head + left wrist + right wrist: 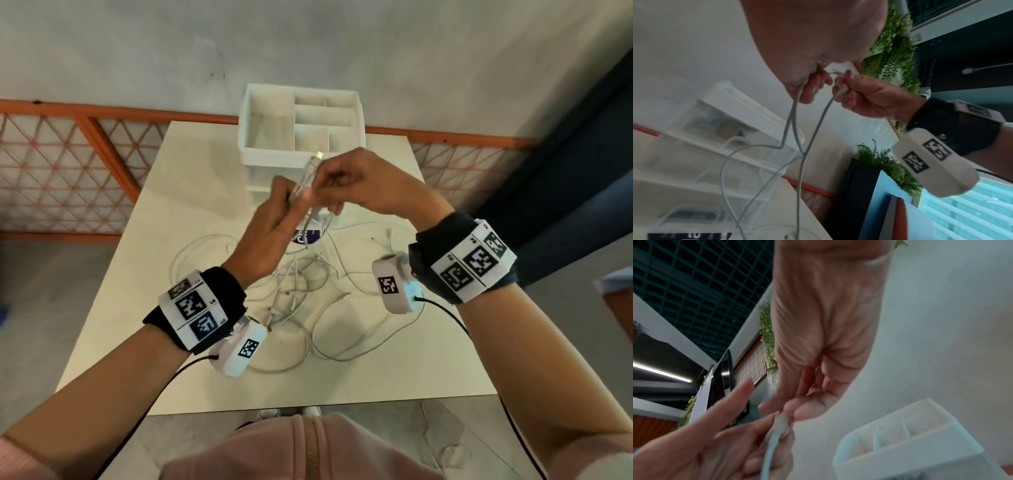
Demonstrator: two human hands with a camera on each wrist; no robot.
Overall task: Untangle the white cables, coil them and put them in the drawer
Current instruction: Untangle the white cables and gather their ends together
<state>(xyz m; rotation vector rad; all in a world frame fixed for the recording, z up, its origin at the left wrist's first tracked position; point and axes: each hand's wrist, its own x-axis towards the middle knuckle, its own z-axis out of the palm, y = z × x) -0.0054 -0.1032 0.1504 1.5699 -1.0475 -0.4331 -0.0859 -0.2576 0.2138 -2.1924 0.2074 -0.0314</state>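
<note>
**One cable lifted, the rest still knotted**

One cable was held above the table, its plug end pointing toward the drawer. The right hand pinched it near the plug between thumb and fingertips; the left hand gripped the same cable just below, fingers curled round it, index finger straight in the right-wrist view. From the hands, strands hung down to the tangle lying on the table near the person. A purple-labelled item lay under the hands. The drawer stood open at the far edge, and no cable showed in its compartments.

By my judgement the untangling step was in hand, coiling not yet begun. The next move called for drawing this cable free of the pile, hand over hand, gently, as a sharp pull could tighten the knots.
</note>
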